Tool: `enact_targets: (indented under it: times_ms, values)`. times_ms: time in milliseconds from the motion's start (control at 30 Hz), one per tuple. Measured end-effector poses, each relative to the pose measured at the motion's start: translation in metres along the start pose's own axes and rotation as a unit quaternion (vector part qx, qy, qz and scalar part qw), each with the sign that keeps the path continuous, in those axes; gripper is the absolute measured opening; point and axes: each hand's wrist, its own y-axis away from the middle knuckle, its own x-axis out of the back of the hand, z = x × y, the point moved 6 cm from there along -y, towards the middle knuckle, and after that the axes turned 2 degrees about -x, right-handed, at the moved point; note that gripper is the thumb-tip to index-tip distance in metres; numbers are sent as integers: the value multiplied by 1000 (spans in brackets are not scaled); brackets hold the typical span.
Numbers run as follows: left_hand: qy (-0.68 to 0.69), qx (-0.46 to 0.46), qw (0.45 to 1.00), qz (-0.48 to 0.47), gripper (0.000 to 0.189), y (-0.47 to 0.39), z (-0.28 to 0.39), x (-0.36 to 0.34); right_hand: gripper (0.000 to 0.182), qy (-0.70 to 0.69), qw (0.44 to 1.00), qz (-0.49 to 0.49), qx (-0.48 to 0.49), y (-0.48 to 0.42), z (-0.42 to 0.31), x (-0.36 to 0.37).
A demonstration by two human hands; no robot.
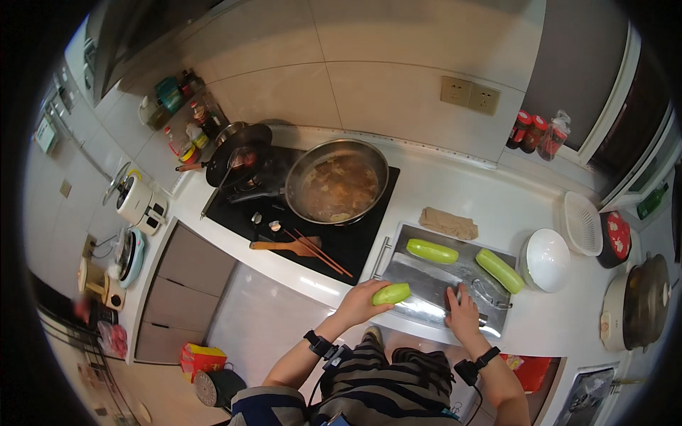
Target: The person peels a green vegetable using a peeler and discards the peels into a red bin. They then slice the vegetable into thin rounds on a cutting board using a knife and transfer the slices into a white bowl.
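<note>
My left hand (365, 301) grips a peeled, pale green gourd (392, 294) over the front left of a stainless steel cutting board (402, 234). Over the board's front edge is my right hand (462, 313), fingers pointing away from me. A dark handle end (482, 320), seemingly a knife's, sticks out beside its palm; the hand hides the rest, and whether it grips the handle is unclear. Two more peeled gourds lie on the board, one at the back (432, 251) and one at the right (500, 271). A wire-framed tool (489, 294), possibly a peeler, lies near the latter.
Left of the board, a large pan (337, 181) of brown broth sits on the black cooktop (381, 213). A wooden spatula (285, 245) and chopsticks (325, 258) lie in front of it. A folded cloth (448, 222) and white bowl (546, 260) border the board; an electric pot (636, 303) stands far right.
</note>
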Motion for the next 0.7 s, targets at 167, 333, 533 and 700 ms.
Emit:
enact_targets:
  times_ms: [167,333,533,700]
  values:
    - [17,-35,999,-3,51,-14,-29,21,64,-79,996,-45,-19,5,-8,3]
    - [13,-62,998,-10,49,-29,-40,4,44,-137,988,25,-65,32,3,51]
    - [-72,-77,994,-26,49,-58,-42,-70,25,-277,951,109,-78,39,6,75]
    - [-164,-76,983,24,55,-75,-33,-92,25,-307,945,81,-77,22,10,82]
